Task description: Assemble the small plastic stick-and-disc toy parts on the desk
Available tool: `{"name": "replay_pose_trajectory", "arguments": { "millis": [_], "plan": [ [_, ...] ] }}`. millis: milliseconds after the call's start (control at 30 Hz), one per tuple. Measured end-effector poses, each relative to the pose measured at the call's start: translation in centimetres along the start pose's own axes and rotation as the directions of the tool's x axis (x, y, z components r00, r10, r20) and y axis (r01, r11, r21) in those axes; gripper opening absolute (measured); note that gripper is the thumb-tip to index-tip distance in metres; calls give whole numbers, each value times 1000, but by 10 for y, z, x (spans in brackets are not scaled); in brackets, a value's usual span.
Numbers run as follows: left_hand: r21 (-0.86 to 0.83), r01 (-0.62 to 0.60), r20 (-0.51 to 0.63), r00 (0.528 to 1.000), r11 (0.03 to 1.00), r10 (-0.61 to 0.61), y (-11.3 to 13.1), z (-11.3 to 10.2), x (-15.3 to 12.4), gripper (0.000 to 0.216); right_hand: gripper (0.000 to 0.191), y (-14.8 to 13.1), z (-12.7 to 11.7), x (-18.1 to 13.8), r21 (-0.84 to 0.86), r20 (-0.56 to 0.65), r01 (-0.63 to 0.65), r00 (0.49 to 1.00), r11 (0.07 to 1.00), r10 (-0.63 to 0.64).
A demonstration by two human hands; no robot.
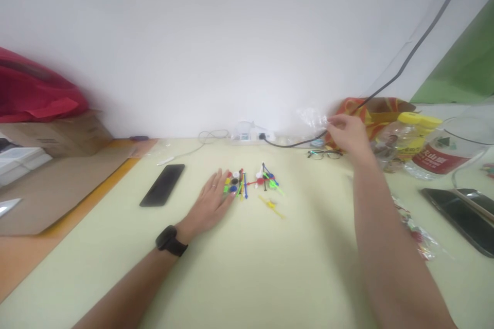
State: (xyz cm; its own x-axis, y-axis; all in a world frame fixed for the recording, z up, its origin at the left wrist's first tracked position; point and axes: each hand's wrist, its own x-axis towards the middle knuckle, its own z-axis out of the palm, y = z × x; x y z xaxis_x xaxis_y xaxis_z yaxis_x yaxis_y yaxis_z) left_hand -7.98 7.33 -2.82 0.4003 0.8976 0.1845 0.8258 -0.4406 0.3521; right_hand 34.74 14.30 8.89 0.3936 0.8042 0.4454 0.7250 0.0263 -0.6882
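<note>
Bright plastic picks with round heads (pixel 250 185) lie heaped at frame centre on the pale yellow table (pixel 270 272). From the left: a flat black phone (pixel 162 185); the left hand (pixel 210 205), flat and spread, fingertips at the heap's edge; the right hand (pixel 347 133), raised right of centre, pinched on what looks like a crumpled clear plastic bag (pixel 311 117); yellow-capped clear bottles (pixel 409 139) beyond.

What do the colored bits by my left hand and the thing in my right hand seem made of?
The colored bits: probably molded plastic, from the bright, uniform colours. The wrapper in the right hand: likely thin clear plastic film, see-through, crinkled, glinting; blurred, so unsure.
</note>
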Motion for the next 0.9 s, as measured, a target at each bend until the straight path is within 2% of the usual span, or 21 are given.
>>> {"name": "replay_pose_trajectory", "arguments": {
  "millis": [100,167,267,367,433,500,567,733,833,900],
  "plan": [
    [-6,-11,-8,1000,1000,11,-1,0,0,71,25,-16,11,-4,11,104,112,988,994,-112],
    [-7,-7,-9,1000,1000,7,-1,0,1,71,24,-28,26,-11,63,267,207,939,976,-217],
    [-8,1,0,1000,1000,-1,0,0,1,72,25,-47,60,-32,167,548,342,747,925,-375],
    [-5,19,13,1000,1000,-18,2,-1,1,71,36,-63,94,-59,209,723,465,519,860,-456],
    [-6,22,12,1000,1000,-22,2,-2,1,70,37,-71,108,-74,180,823,531,380,828,-423],
    [-11,16,4,1000,1000,-16,2,-3,0,70,30,-74,114,-82,119,891,565,302,816,-339],
    [-16,6,2,1000,1000,-6,1,-3,0,69,26,-73,113,-81,61,922,565,284,823,-264],
    [-34,-2,4,1000,999,3,2,-5,0,68,24,-63,93,-62,-22,946,511,290,859,-149],
    [-65,0,-44,999,998,-3,6,-9,0,64,25,-61,75,-52,-15,942,475,302,880,-147],
    [-98,-41,-120,992,994,29,11,-13,1,58,23,-62,64,-47,19,926,443,330,896,-183]
  ]
}}
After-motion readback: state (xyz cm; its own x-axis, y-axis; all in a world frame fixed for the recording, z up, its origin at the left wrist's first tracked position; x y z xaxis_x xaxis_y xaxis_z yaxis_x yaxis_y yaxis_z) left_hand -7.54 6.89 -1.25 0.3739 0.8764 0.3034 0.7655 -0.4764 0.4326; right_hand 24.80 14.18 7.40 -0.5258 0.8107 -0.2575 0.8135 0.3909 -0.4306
